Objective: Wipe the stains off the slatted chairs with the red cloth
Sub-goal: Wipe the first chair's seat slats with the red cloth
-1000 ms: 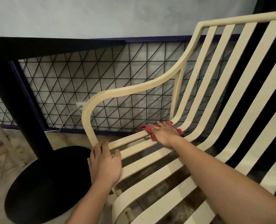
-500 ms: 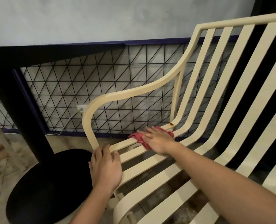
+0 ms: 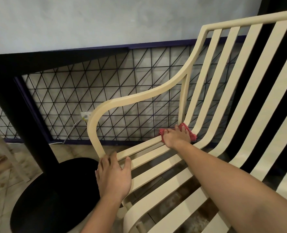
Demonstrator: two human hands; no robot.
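A cream slatted chair [image 3: 226, 101] fills the right half of the view, its curved armrest sweeping down to the seat's front left corner. My right hand [image 3: 176, 137] presses the red cloth [image 3: 192, 134] flat onto the far left seat slats, where the seat bends up into the back. The cloth peeks out on both sides of my fingers. My left hand [image 3: 113, 177] grips the front left corner of the seat, at the foot of the armrest. No stain shows around the cloth.
A black table with a thick post [image 3: 20, 115] and round base [image 3: 55, 195] stands just left of the chair. Behind runs a black wire lattice panel [image 3: 122, 98] under a grey wall, with a white socket and cable [image 3: 85, 116]. Another pale chair leg [image 3: 6, 152] shows at the far left.
My right hand slid the cloth forward along the slats, uncovering a small brown stain, then back toward the seat's bend, covering that spot. My left hand stayed on the seat corner.
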